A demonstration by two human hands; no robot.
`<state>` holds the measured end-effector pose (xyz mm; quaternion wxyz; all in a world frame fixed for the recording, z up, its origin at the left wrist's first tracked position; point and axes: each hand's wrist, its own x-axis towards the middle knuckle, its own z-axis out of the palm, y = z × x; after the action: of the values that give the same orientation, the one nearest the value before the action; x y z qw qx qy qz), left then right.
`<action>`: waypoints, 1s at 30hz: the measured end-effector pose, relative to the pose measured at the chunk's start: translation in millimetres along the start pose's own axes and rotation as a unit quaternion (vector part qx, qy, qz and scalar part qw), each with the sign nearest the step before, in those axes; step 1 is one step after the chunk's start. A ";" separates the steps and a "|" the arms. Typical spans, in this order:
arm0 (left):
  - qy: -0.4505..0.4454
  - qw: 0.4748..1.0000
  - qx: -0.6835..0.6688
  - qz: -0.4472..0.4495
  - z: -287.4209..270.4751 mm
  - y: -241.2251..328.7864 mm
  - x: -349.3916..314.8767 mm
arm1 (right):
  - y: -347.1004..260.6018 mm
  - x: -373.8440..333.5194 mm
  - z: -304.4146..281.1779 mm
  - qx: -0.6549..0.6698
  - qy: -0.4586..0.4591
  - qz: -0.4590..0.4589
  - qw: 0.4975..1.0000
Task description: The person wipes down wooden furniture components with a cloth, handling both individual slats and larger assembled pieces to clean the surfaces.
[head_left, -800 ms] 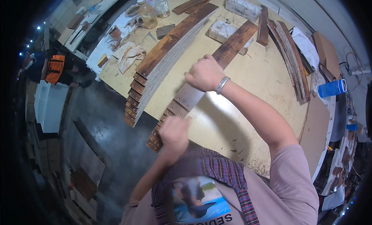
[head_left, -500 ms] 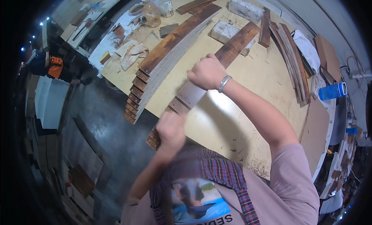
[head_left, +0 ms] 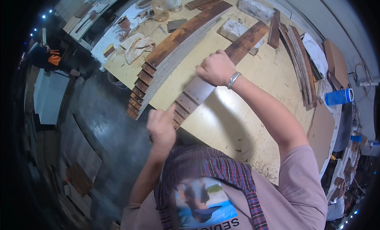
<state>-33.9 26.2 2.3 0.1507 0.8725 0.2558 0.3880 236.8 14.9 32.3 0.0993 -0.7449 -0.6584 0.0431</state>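
Note:
My right hand [head_left: 217, 70] is closed over the middle of a stack of brown wooden boards [head_left: 246, 41], which lies diagonally across the table. The stack's near ends are staggered like steps, with small holes in them. Beside those ends, at the table's near edge, is my left hand [head_left: 161, 129], slightly blurred. Its fingers are curled, with one pointing toward the stepped ends; what they hold, if anything, is hidden. To the left lies a larger fanned stack of curved boards [head_left: 174, 40], also stepped at its near end.
White-wrapped blocks [head_left: 255, 9] and more curved boards [head_left: 301, 63] lie at the back and right. A jar [head_left: 160, 9], a crumpled cloth [head_left: 136, 47] and a dark block [head_left: 176, 24] sit at back left. A blue jug [head_left: 338, 97] is far right. Another person [head_left: 49, 57] is at far left.
My left hand has moved left and up off the lower boards, uncovering more stepped ends. My right hand keeps its hold on the stack. The view has shifted slightly.

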 end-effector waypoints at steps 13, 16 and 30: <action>-0.023 0.996 -0.029 -0.083 -9.1 -9.5 -6.4 | -34.3 10.2 4.5 0.080 -0.055 -0.073 0.993; -0.010 0.996 -0.032 -0.080 -3.3 -10.6 -1.3 | -51.2 7.1 -0.6 0.008 -0.111 -0.011 0.994; 0.032 0.993 -0.081 -0.076 5.7 2.4 -4.5 | -51.3 4.6 -2.3 0.025 -0.083 0.008 0.996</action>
<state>-31.4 21.3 -3.0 0.2416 0.8227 0.2934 0.4227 188.0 25.0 45.3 0.0627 -0.7412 -0.6571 0.1219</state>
